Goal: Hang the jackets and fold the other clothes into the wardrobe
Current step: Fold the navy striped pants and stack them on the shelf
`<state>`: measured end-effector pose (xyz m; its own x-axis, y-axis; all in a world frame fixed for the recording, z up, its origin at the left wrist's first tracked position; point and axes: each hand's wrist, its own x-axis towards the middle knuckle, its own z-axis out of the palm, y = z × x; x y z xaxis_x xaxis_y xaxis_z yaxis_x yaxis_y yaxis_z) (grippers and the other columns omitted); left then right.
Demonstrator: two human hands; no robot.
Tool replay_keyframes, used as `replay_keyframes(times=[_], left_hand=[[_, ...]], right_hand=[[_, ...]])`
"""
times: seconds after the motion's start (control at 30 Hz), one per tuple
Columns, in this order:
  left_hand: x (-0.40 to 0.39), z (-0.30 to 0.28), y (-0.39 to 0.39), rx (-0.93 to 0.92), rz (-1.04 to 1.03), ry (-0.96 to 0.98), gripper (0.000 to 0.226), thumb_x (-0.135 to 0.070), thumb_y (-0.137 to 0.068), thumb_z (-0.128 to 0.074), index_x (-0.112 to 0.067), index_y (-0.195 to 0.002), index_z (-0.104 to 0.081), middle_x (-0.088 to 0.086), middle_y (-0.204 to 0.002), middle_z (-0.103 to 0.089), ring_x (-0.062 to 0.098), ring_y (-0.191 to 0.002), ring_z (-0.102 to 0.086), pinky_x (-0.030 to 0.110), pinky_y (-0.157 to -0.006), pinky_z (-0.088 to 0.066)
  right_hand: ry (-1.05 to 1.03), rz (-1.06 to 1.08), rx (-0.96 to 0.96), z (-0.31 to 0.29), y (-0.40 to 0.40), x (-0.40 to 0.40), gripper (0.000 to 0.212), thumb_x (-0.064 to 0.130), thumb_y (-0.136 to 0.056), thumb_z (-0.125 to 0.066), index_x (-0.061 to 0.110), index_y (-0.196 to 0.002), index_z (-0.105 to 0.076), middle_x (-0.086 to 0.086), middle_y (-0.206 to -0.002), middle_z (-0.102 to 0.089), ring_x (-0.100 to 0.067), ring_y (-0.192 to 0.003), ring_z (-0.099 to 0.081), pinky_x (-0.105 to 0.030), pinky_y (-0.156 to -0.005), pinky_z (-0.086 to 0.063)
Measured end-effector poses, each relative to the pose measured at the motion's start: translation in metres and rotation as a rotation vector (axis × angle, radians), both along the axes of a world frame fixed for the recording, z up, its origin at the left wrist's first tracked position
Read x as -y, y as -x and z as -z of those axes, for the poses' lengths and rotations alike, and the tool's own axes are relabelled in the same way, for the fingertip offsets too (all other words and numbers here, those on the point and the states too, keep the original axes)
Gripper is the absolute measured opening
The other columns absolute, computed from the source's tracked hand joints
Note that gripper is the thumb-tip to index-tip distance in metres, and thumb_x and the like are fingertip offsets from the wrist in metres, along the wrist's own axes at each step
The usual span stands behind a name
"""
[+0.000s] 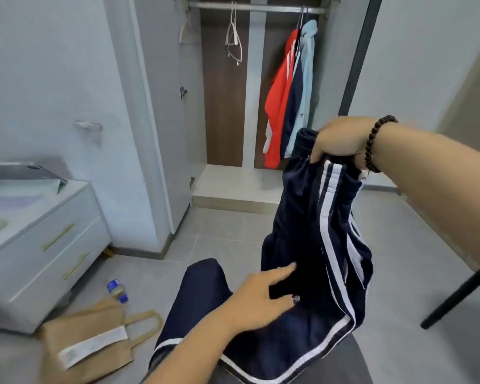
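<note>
My right hand (pixel 340 141) grips the waistband of navy track trousers with white side stripes (pixel 313 225) and holds them up at centre right. My left hand (pixel 263 296) lies with fingers straight against the hanging cloth lower down. The trousers drape down over a grey surface at the bottom of the view. Ahead stands the open wardrobe (pixel 233 187). On the right of its rail (pixel 255 7) hang a red jacket (pixel 279 106), a navy jacket (pixel 294 106) and a light blue jacket (pixel 306 79). Two empty hangers (pixel 233 37) hang further left.
A white drawer unit (pixel 47 245) stands at the left with things on top. On the floor lie a brown paper bag (pixel 92 342) and a blue-capped bottle (pixel 117 291). A black table leg (pixel 455 299) slants at the right.
</note>
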<state>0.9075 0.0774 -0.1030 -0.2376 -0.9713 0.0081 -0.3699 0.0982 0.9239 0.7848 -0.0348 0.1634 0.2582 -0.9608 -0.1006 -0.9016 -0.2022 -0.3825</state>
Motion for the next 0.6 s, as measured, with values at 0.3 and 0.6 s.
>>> replay_keyframes(times=[0.3, 0.6], left_hand=[[-0.038, 0.065, -0.157, -0.136, -0.663, -0.249, 0.040, -0.009, -0.100, -0.047, -0.017, -0.139, -0.050, -0.002, -0.139, -0.054, 0.007, -0.125, -0.048, 0.026, -0.111, -0.033], [-0.034, 0.130, -0.168, -0.537, -0.763, -0.689, 0.030, -0.025, -0.101, -0.046, -0.018, -0.100, -0.075, 0.005, -0.094, -0.076, 0.014, -0.085, -0.073, 0.024, -0.069, -0.057]], right_hand=[[-0.280, -0.121, 0.423, 0.133, -0.114, -0.033, 0.010, 0.000, -0.081, -0.056, 0.007, -0.088, -0.053, -0.011, -0.083, -0.058, -0.025, -0.072, -0.057, -0.030, -0.062, -0.048], [-0.177, -0.144, 0.514, 0.251, -0.168, -0.077, 0.033, 0.022, -0.082, -0.055, 0.031, -0.113, -0.050, 0.007, -0.094, -0.062, -0.009, -0.074, -0.061, -0.023, -0.058, -0.049]])
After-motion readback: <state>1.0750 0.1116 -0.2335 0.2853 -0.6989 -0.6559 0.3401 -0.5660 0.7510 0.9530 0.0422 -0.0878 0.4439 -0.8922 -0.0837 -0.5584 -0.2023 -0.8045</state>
